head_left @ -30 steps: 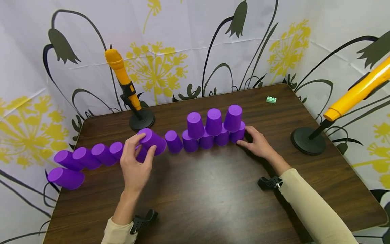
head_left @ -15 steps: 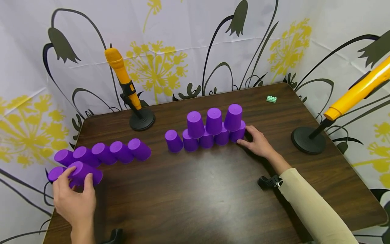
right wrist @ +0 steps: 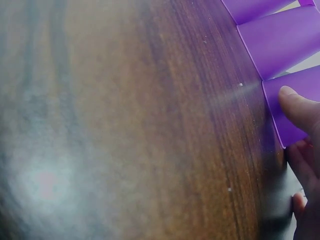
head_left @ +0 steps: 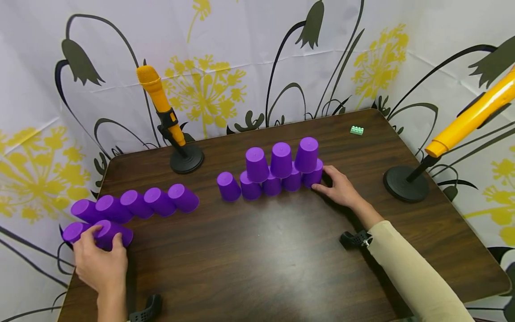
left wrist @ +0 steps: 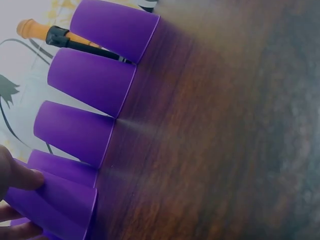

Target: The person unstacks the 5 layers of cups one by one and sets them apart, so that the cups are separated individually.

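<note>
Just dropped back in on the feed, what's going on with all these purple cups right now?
A person is working at a dark wooden table with upside-down purple cups. The left hand grips a cup at the near left corner, beside another cup and just in front of a row of five cups. The right hand rests against the right end cup of a two-tier stack, three cups sitting on the bottom row. A green brick lies at the far edge.
</note>
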Tool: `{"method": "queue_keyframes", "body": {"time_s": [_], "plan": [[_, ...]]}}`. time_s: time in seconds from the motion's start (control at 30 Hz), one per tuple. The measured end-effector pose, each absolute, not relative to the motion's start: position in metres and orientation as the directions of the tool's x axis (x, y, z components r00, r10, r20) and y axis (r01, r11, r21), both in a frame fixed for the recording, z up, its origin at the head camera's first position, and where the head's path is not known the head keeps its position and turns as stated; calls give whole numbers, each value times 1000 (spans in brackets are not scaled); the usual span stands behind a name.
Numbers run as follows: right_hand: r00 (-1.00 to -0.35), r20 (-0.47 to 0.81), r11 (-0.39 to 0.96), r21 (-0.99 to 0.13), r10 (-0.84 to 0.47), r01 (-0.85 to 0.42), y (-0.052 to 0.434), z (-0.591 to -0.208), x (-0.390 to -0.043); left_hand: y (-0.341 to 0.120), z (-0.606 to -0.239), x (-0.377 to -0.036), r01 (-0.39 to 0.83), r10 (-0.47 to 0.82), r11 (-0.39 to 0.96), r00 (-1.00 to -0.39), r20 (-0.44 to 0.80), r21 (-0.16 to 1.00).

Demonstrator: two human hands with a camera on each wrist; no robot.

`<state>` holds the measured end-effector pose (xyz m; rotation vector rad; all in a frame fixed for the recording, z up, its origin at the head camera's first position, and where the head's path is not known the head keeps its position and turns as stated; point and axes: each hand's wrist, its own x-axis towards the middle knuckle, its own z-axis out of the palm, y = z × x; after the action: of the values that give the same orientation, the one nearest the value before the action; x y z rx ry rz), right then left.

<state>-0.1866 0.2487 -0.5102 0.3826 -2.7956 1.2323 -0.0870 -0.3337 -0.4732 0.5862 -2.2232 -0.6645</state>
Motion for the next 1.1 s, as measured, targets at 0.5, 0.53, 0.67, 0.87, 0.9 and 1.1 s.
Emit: {"method": "queue_keyframes", "body": {"time_s": [0.5, 0.53, 0.67, 0.87, 0.9, 1.1], "plan": [[-967, 156, 647, -720, -201, -250, 248, -508, -187, -339, -479, -89, -234, -601, 763, -600, 528, 602], [-967, 153, 647, -721, -202, -249, 248, -508, -188, -339, -478, -88, -236, -600, 766, -598, 532, 598], [-969, 139, 649, -722, -205, -241, 247, -507, -188, -336, -469, -83, -215, -578, 790, -572, 582, 574], [-969, 130, 648, -724, -209, -237, 247, -509, -187, -318, -447, -83, -111, -520, 834, -488, 701, 541], [-969, 132, 648, -724, -209, -238, 247, -509, -187, -312, -442, -85, -85, -505, 841, -476, 720, 534], [-971, 126, 651, -723, -203, -230, 249, -509, -187, -252, -423, -103, 250, -355, 838, -424, 833, 485]]}}
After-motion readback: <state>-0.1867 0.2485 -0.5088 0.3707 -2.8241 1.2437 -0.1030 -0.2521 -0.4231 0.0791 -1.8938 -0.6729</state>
